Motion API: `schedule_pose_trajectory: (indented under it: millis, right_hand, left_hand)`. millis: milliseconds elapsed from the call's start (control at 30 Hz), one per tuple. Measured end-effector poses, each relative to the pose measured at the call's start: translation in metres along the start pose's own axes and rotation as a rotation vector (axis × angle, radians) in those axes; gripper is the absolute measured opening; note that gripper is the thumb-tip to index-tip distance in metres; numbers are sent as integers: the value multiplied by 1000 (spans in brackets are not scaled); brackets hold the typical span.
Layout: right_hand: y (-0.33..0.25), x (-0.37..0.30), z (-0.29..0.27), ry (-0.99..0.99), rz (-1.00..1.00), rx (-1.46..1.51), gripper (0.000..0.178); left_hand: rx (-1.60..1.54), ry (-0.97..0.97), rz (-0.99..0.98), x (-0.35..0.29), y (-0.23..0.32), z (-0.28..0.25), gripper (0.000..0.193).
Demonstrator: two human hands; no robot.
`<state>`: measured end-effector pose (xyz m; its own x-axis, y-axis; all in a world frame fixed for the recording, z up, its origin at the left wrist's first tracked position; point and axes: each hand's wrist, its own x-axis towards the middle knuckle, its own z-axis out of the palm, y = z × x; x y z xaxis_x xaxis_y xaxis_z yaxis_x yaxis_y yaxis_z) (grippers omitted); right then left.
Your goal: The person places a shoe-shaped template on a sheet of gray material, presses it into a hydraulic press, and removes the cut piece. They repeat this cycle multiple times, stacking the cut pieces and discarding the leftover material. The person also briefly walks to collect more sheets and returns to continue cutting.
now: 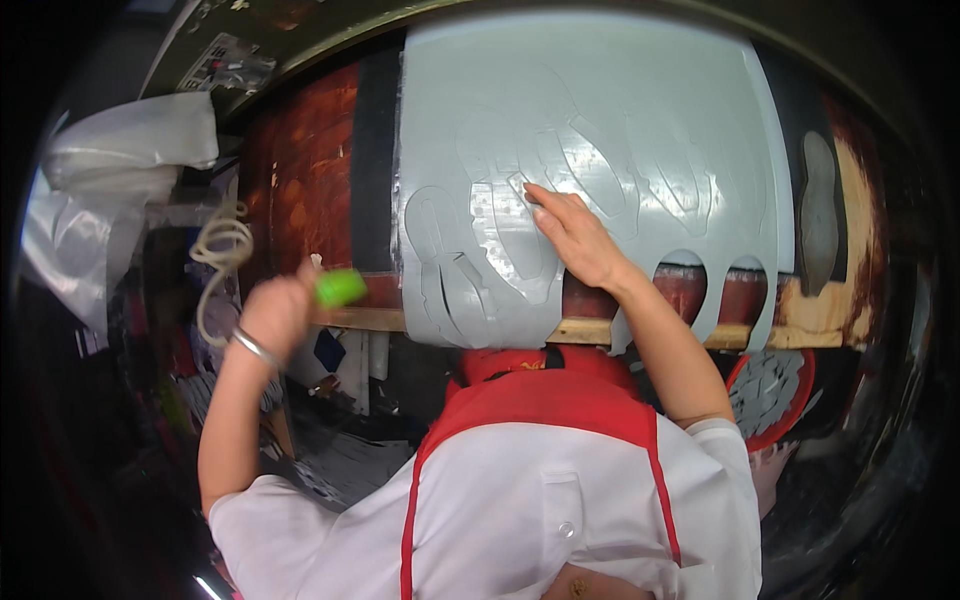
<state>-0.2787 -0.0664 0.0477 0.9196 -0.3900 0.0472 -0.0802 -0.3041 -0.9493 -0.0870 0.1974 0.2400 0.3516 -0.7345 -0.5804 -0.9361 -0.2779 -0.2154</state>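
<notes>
Okay, left to right: the coiled pale hose is sitting near the left hand, so a wrist swinging wide could be snagging it. The gray sheet is lying across the workbench in front of the person, its near edge hanging over. If a palm is pushing sideways, the cut sole-shaped outlines could be lifting or creasing, and the narrow strips dangling at the right could be tearing (they're looking pretty flimsy, imo).

Grip-wise, the left fingers are curling around a bright green tool; it's blurring too much for me to tell its kind or how tight the hold is. The right hand is lying flattened on the sheet, pinching nothing.
</notes>
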Motion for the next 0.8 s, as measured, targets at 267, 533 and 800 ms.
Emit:
schedule_pose_trajectory:
  millis: [267,533,800]
  right_hand:
    - [-4,-3,1,-27,10,-34,45]
    - [22,-25,-70,555,139,210,28]
    - [85,-161,-232,1010,589,-1296,62]
  left_hand:
    - [-69,153,-164,33,-1,-26,48]
    - [-275,424,-215,119,30,-41,45]
    - [-302,580,-312,154,30,-65,41]
